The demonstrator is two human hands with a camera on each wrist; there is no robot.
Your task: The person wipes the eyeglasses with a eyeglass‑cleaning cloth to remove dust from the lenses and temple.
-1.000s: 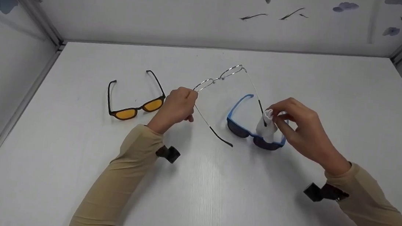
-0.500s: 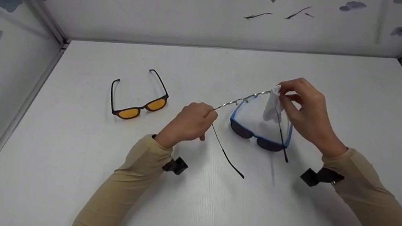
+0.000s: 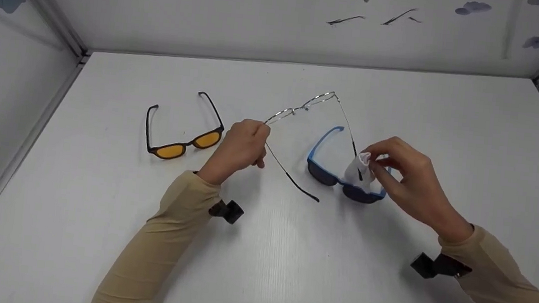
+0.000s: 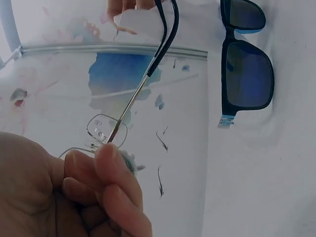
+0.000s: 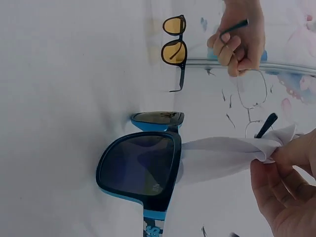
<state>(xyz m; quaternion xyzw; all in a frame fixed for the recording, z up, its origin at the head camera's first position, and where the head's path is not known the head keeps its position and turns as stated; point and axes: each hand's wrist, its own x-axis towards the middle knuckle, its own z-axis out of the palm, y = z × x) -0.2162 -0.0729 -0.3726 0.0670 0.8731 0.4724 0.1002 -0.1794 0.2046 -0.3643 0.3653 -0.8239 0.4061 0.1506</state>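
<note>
Two hands were engaged above the white table [image 3: 257, 274]. Left hand [image 3: 242, 142]: fingers clamped on one end of the wire-rimmed glasses [image 3: 302, 107], near the hinge. From where I stood, these glasses were held clear of the surface, both temples unfolded and angled toward the person. Right hand [image 3: 407, 179]: thumb and fingertips pinched together on a white cloth [image 5: 217, 157], which hung beside the dark tip of the right temple. Whether the fingers also gripped that temple could not be determined. Blue sunglasses [image 3: 322, 174] stood below the cloth, lenses toward the person; contact could not be confirmed. Black-framed glasses [image 3: 170, 151] with yellow lenses rested at left, temples unfolded.
</note>
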